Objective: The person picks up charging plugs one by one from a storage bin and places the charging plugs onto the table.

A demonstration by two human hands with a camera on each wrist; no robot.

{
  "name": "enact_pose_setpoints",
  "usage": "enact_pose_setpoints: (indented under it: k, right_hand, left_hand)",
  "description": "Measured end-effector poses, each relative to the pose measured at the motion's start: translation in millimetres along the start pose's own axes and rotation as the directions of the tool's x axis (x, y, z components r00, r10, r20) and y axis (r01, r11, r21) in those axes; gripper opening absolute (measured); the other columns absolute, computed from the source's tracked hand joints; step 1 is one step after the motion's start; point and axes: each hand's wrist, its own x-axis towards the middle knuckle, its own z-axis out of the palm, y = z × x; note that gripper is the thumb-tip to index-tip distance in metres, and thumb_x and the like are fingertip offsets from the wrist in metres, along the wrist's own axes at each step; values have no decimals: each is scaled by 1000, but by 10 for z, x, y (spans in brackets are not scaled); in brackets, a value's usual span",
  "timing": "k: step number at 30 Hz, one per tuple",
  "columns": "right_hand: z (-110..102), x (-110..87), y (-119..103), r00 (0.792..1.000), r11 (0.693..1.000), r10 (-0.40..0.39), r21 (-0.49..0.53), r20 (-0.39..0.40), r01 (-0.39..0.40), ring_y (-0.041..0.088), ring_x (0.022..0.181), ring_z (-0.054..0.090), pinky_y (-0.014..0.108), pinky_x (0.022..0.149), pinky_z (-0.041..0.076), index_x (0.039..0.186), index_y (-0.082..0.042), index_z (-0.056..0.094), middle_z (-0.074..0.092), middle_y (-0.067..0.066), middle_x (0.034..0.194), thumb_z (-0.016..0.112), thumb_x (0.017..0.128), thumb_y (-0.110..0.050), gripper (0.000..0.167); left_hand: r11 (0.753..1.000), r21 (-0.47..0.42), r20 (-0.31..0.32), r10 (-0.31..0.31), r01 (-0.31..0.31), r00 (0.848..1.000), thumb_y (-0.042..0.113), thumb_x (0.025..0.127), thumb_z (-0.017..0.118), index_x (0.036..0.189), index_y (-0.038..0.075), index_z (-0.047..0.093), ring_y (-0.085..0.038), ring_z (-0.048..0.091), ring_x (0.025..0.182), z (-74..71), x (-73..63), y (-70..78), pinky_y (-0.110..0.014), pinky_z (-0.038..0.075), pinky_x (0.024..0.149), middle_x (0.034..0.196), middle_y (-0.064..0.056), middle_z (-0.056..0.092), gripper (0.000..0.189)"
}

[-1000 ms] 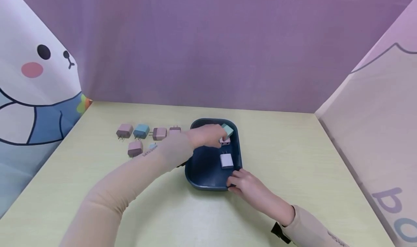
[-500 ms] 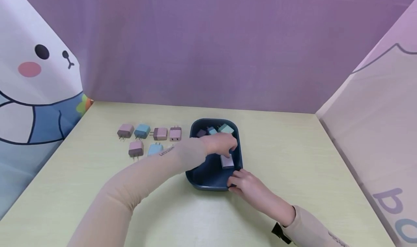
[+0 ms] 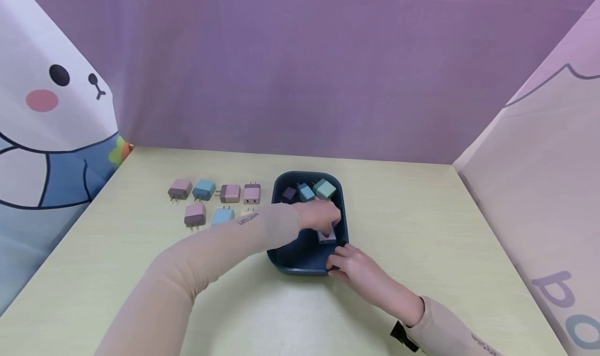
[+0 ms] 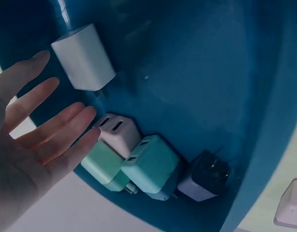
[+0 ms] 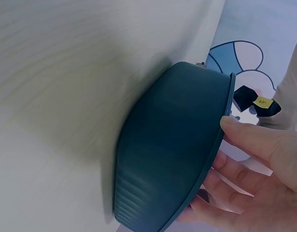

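A person's left hand (image 3: 322, 215) is hovering inside a dark blue tray (image 3: 296, 256), fingers spread, tips lying near a white charger (image 4: 84, 58) and a pale pink charger (image 4: 120, 135); whether any is touching, one cannot tell. The right hand (image 3: 358, 268) is pinching the tray's rim at the near right corner between thumb and fingers. The white charger is lying on the tray floor, nearest the person, while the pale pink charger, a green charger (image 4: 104, 162), a teal charger (image 4: 151, 166) and a dark purple charger (image 4: 199, 181) are clustering toward the far end. Left of the tray, pink chargers (image 3: 229, 193), a blue charger (image 3: 203, 189) and a light blue charger (image 3: 222, 215) are sitting in two rows on the tabletop (image 3: 412, 210).
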Motion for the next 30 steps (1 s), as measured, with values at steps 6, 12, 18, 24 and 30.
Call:
enact_pose_setpoints:
  k: [6,12,18,24,30]
  right_hand:
    - [3,-8,-13,1000,1000,8,-3,10,-8,10,70,45,19,61,42,79,-12,63,55,-4,76,70,73,-7,10]
    - [-3,-12,-29,1000,1000,14,-1,10,-14,10,71,45,20,62,42,79,-12,63,55,-4,77,69,73,-7,10]
    - [-1,-14,-26,1000,1000,-1,-14,-15,1,10,70,45,20,61,42,78,-12,62,55,-4,76,70,72,-7,10]
    - [-3,-15,-22,1000,1000,-13,-16,-27,12,10,69,45,19,61,42,77,-12,62,54,-4,75,70,72,-6,11]
    - [-17,-10,-26,1000,1000,-4,-10,-15,4,10,70,45,19,61,42,78,-12,63,55,-4,75,70,72,-6,11]
  left_hand:
    - [999,-45,-3,-6,6,1000,16,81,63,97,15,65,-10,53,75,73,-7,5,-22,45,72,94,2,62,16]
    - [998,-57,-13,9,-10,1000,15,82,63,99,15,66,-9,53,75,124,21,11,-21,45,74,94,2,63,17]
    - [999,-38,-34,32,-34,999,18,82,63,96,14,67,-7,54,71,150,40,49,-21,46,74,88,3,63,16]
    - [999,-33,-28,21,-22,999,15,82,63,97,13,65,-8,54,69,152,35,89,-20,46,70,85,3,62,16]
    - [999,-39,7,17,-17,1000,14,80,65,103,12,64,-9,55,69,123,34,116,-21,47,70,84,2,62,23]
